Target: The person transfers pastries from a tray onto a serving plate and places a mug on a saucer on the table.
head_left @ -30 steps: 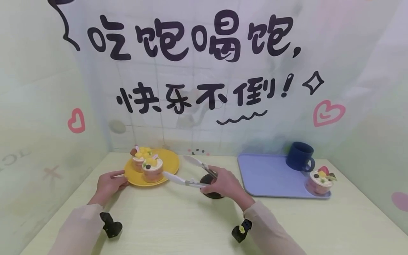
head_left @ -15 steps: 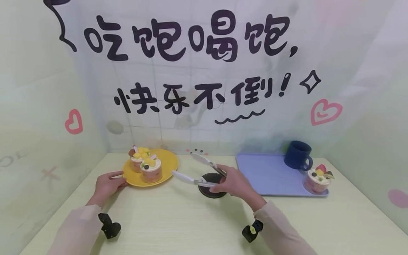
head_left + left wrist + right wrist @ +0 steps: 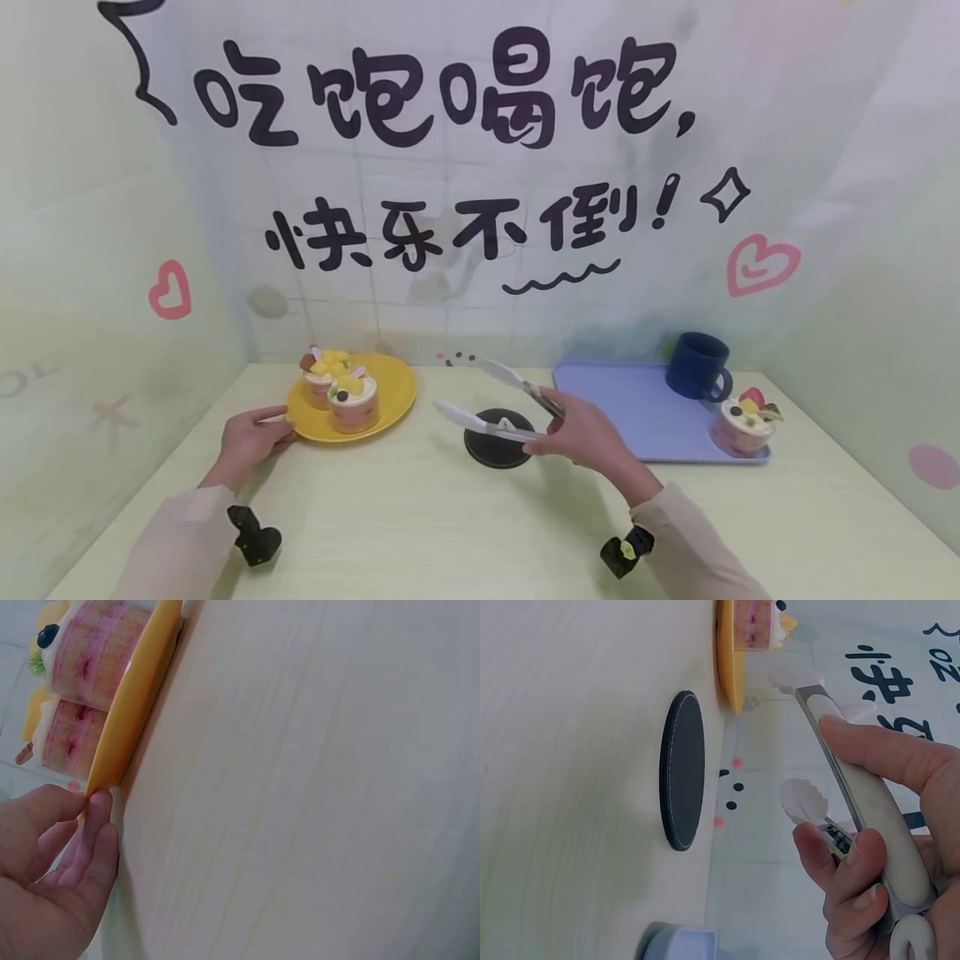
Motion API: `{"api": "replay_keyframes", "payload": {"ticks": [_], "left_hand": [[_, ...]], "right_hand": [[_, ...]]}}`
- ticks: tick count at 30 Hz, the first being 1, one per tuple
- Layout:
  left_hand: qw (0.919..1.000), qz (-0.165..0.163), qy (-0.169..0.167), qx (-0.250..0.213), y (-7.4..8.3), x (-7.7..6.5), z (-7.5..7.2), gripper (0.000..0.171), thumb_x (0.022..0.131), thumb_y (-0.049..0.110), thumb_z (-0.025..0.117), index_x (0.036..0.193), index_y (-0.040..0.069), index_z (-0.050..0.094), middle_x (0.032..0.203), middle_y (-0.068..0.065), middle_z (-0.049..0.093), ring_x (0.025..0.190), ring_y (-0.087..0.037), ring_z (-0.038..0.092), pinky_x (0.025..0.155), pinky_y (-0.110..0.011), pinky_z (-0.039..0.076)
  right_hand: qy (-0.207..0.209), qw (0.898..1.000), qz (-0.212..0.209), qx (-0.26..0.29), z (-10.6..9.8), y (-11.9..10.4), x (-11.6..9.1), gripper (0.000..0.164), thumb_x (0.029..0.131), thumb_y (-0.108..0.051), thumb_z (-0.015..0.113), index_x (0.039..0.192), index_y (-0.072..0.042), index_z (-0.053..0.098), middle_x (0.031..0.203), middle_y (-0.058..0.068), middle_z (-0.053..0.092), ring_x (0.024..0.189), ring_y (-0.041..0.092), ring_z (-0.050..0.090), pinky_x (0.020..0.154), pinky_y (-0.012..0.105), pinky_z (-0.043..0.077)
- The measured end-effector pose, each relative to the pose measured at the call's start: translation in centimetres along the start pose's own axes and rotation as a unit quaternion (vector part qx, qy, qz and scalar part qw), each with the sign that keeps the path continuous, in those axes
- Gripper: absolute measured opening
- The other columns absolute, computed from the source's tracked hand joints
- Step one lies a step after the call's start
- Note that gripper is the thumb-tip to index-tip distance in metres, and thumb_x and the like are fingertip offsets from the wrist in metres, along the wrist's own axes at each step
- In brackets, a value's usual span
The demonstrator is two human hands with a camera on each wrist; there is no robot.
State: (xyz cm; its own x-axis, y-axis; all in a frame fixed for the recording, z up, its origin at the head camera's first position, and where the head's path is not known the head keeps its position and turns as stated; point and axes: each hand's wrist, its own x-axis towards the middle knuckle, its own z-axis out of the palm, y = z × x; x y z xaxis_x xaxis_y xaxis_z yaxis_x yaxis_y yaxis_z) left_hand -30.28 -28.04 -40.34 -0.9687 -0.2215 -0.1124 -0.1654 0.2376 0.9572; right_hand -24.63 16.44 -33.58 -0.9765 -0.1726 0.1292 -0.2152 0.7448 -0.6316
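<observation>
My left hand pinches the left rim of a yellow plate between thumb and fingers, as the left wrist view confirms. Two dessert cups stand on that plate, the front one topped with cream, yellow fruit and a blueberry, the other dessert cup behind it. My right hand holds white-tipped tongs, their arms spread with nothing between the tips. The tongs hover over a round black coaster, tips pointing left toward the plate.
A blue-lilac tray lies at the right. On it are a dark blue mug at the back and a third dessert cup at the front right corner. A printed backdrop rises directly behind the table.
My right hand has moved right with the tongs, away from the plate, uncovering more of the coaster. The left hand keeps its hold on the plate's rim. The view shifts slightly.
</observation>
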Motion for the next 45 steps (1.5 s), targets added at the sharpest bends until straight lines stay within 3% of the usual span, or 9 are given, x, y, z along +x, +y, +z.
{"api": "replay_keyframes", "payload": {"ticks": [6, 23, 45], "left_hand": [[1.0, 0.001, 0.001, 0.003, -0.2, 0.1, -0.1, 0.053, 0.087, 0.003, 0.055, 0.133, -0.015, 0.033, 0.075, -0.002, 0.066, 0.064, -0.008, 0.064, 0.062, -0.022, 0.054], [0.9999, 0.011, 0.0, 0.003, 0.4, -0.4, 0.1, 0.053, 0.087, 0.0, 0.054, 0.132, -0.017, 0.032, 0.072, -0.003, 0.066, 0.062, -0.009, 0.064, 0.061, -0.022, 0.055], [1.0, -0.002, 0.004, 0.001, 0.3, -0.4, 0.1, 0.052, 0.088, 0.001, 0.054, 0.132, -0.017, 0.033, 0.072, -0.001, 0.063, 0.062, -0.008, 0.064, 0.061, -0.023, 0.055]], "right_hand": [[0.017, 0.999, -0.01, -0.027, -0.9, 0.6, -0.4, 0.083, 0.064, -0.032, 0.082, 0.135, -0.01, 0.046, 0.07, -0.003, 0.056, 0.058, 0.014, 0.048, 0.048, 0.029, 0.039], [0.038, 0.998, -0.012, -0.053, -2.8, 2.2, -1.5, 0.082, 0.065, -0.034, 0.081, 0.135, -0.008, 0.046, 0.069, -0.004, 0.057, 0.059, 0.012, 0.049, 0.052, 0.028, 0.041], [0.051, 0.997, 0.009, -0.051, -4.9, 4.4, -3.0, 0.083, 0.066, -0.036, 0.08, 0.135, -0.005, 0.044, 0.073, 0.0, 0.057, 0.058, 0.014, 0.049, 0.046, 0.029, 0.041]]}}
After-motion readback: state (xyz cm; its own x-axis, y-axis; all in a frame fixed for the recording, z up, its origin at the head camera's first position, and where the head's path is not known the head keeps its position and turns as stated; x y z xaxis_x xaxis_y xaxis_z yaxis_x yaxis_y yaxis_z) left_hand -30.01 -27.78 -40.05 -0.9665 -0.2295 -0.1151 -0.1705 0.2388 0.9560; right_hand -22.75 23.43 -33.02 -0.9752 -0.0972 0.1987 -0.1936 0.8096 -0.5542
